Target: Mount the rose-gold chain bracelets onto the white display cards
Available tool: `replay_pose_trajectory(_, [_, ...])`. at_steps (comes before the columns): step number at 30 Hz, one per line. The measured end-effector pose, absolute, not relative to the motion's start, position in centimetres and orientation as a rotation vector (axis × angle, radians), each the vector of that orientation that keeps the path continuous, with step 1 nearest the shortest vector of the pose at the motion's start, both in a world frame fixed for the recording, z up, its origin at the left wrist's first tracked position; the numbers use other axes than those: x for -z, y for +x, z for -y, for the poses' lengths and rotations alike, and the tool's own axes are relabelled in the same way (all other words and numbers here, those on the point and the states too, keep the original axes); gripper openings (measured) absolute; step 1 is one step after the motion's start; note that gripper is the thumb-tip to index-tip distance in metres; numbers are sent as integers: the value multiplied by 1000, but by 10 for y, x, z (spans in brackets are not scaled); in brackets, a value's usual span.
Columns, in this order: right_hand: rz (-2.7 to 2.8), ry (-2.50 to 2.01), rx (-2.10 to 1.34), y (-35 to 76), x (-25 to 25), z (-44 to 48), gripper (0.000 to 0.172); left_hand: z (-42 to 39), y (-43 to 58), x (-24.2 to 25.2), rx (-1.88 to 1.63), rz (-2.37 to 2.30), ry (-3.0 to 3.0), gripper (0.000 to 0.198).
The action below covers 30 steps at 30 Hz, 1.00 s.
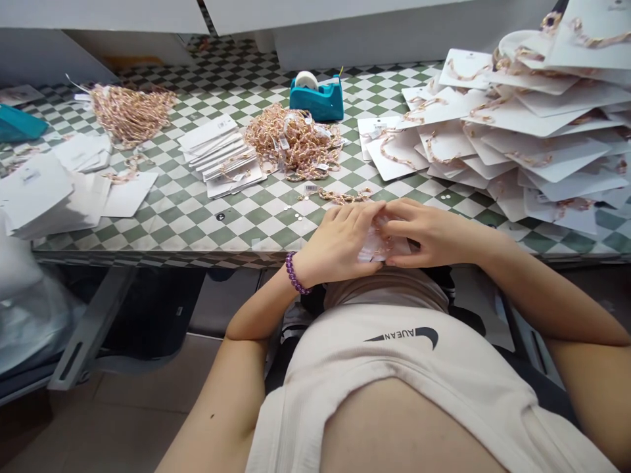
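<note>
Cupping a pale card [367, 251] between them, the left hand [340, 240] and right hand [434, 233] meet right at the near edge of the tabletop [197, 226], close to the body. Fingers on both sides are curled in narrow around it, probably because something that thin and light needs steadying from two sides. Some pinkish chain shows in the gap, but the hands cover most of it, so I can't tell whether it's fastened to the card.

Just beyond the hands lies a loose bracelet [345, 196] with a little barcode tag, and farther off is a tangled chain pile [293, 141]. My guess is they sit in the middle so either hand can get at them. The blue tape dispenser [318, 102] stands behind that pile, likely far enough out not to bump elbows (smart, honestly, with this much stuff around).

Left of the pile there's a leaning card stack [217, 154], fanned a bit, which should make single cards easier to pick. Over on the right, carded bracelets [542, 141] overlap in a big slumping heap, faces mostly up, presumably to save space.
</note>
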State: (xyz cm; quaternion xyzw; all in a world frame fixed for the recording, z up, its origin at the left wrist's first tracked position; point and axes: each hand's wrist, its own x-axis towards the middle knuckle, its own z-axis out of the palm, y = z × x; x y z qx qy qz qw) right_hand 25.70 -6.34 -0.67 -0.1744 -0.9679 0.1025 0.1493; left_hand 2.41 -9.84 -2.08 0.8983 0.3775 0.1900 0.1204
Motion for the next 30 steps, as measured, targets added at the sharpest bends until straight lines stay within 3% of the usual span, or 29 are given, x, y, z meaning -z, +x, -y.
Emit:
replay_pose_trajectory(12, [2650, -530, -163, 257, 21, 63, 22, 92, 18, 14, -504, -1001, 2583, 74])
replay_pose_trajectory(20, [2616, -582, -71, 255, 18, 68, 20, 93, 25, 20, -616, -1118, 2572, 29])
replay_pose_trajectory(26, [2619, -621, 201, 252, 17, 70, 27, 93, 22, 17, -539, -1139, 2673, 34])
replay_pose_trajectory(30, [2597, -748, 198, 252, 20, 73, 28, 93, 22, 17, -540, -1121, 2681, 54])
